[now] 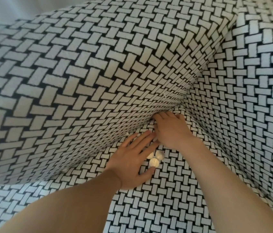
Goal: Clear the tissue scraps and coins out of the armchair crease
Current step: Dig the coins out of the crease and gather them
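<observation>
Between the thumb and flat, spread fingers of the left grip lie three silvery coins. Just beyond, the right grip reaches into the armchair crease, its fingertips hidden, so I cannot tell what it holds.

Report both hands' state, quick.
Left hand: open, flat by the coins.
Right hand: cannot tell, fingertips buried in the crease.
</observation>
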{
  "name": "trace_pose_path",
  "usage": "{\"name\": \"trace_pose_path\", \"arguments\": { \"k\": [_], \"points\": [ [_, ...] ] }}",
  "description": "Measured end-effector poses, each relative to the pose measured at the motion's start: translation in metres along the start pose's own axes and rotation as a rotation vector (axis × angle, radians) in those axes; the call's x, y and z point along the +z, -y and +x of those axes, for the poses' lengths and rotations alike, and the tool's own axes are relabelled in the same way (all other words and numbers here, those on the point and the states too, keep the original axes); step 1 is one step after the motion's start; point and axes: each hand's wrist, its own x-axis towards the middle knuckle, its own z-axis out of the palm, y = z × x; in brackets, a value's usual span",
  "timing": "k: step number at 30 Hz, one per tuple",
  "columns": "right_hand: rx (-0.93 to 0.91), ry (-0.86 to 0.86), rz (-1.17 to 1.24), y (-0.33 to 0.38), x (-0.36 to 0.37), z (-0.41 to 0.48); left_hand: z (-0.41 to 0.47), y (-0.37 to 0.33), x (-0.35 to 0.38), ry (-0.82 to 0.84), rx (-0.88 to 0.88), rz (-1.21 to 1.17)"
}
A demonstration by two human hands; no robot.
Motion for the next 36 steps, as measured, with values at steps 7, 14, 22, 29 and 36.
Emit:
{"name": "trace_pose_path", "arguments": {
  "k": [7,14,22,29,36],
  "points": [
    [0.062,0.029,-0.001,0.008,0.001,0.006,0.0,0.0,0.0,0.019,0.001,0.001],
    [0.091,-0.033,0.021,0.01,0.012,-0.001,0.0,0.0,0.0,0.037,-0.006,0.015],
    [0.084,-0.004,-0.025,0.013,0.008,0.001,0.001,0.001,0.001,0.036,0.002,0.004],
    [0.066,-0.05,-0.056,0.017,0.007,-0.004,0.001,0.001,0.001,0.018,0.01,-0.004],
    [0.094,-0.02,-0.058,0.021,0.004,0.001,0.001,0.001,0.001,0.011,0.009,-0.014]
  ]
}}
